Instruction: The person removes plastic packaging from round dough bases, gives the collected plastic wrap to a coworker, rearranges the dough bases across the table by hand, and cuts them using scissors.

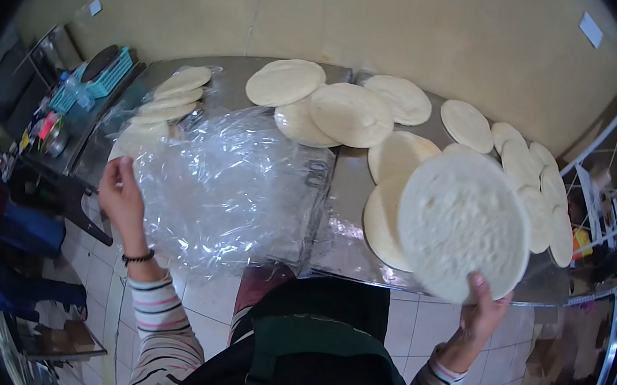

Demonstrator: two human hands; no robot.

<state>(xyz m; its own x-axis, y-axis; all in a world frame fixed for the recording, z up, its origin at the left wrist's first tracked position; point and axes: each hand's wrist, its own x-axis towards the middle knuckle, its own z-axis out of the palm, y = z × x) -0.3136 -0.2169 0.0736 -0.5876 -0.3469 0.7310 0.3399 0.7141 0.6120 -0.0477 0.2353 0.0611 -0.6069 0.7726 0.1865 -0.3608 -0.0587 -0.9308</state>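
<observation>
My right hand [486, 305] grips the lower edge of a large round flatbread [463, 227], thumb on its face, holding it up over the right part of the metal table. Behind it, other round breads [388, 220] are partly hidden. My left hand [122, 192] is raised at the left edge of a pile of clear plastic bags [227, 184]; its fingertips are close together, and whether they pinch plastic is too small to tell. Beyond that hand, several breads [171, 107] lie overlapping in clear plastic.
More flatbreads [350, 114] lie along the back and right of the metal table [346, 189]. A turquoise basket [114, 74] and a metal bowl [56, 140] stand at far left. White metal racks [614, 179] are at the right. A wall [416, 31] rises behind.
</observation>
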